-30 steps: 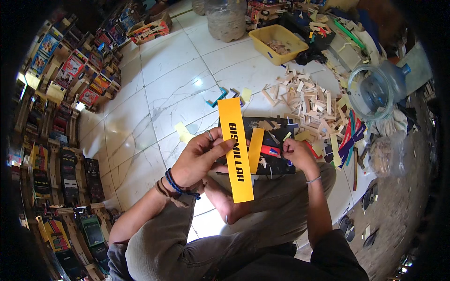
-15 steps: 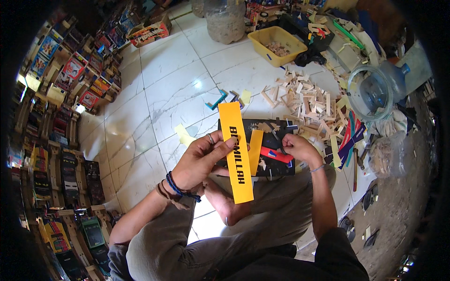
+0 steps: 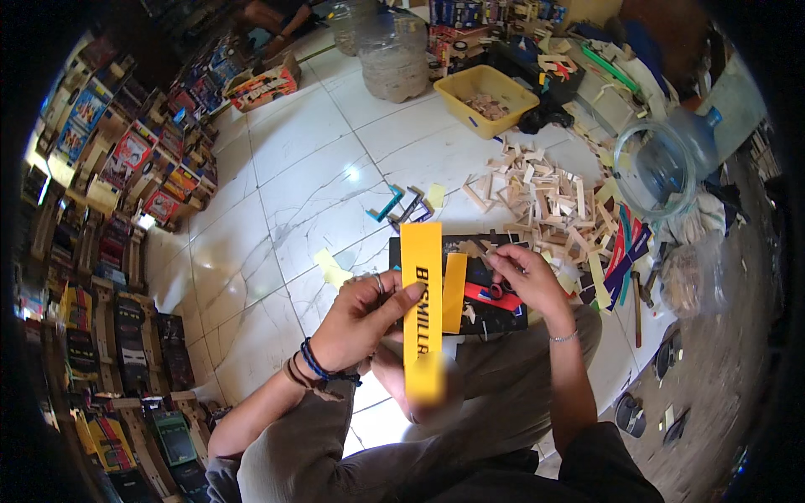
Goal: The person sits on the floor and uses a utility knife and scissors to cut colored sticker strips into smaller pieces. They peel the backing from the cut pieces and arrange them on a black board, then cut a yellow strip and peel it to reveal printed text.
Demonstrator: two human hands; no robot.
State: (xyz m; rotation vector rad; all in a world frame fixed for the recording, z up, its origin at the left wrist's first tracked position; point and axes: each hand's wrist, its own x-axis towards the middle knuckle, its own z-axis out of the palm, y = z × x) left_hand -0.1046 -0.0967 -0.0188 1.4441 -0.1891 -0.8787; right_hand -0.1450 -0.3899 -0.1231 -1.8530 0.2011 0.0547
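Note:
My left hand (image 3: 356, 323) grips a long yellow strip (image 3: 422, 251) with black lettering, thumb on its face. The strip stands nearly upright; its lower end is blurred. Behind it a second, shorter yellow strip (image 3: 455, 293) lies over a black board (image 3: 405, 249) near my legs. Above the right part of the board, my right hand (image 3: 530, 283) is closed at the fingertips, on something too small to make out. Just under those fingers are dark looped handles (image 3: 497, 290), apparently of scissors, beside a red strip (image 3: 478, 292) and small scraps.
Wood pieces (image 3: 549, 193) are heaped beyond the board at right. Farther back stand a yellow tub (image 3: 482, 121) and a large plastic bottle (image 3: 394, 67). Wooden toy trucks (image 3: 130, 138) line the left side. A hammer (image 3: 639, 310) lies at right; teal frame pieces (image 3: 386, 203) lie ahead.
The yellow strip has come lower and stands straighter in my left hand. My right hand has opened out from its tighter grip and no longer covers the dark handles.

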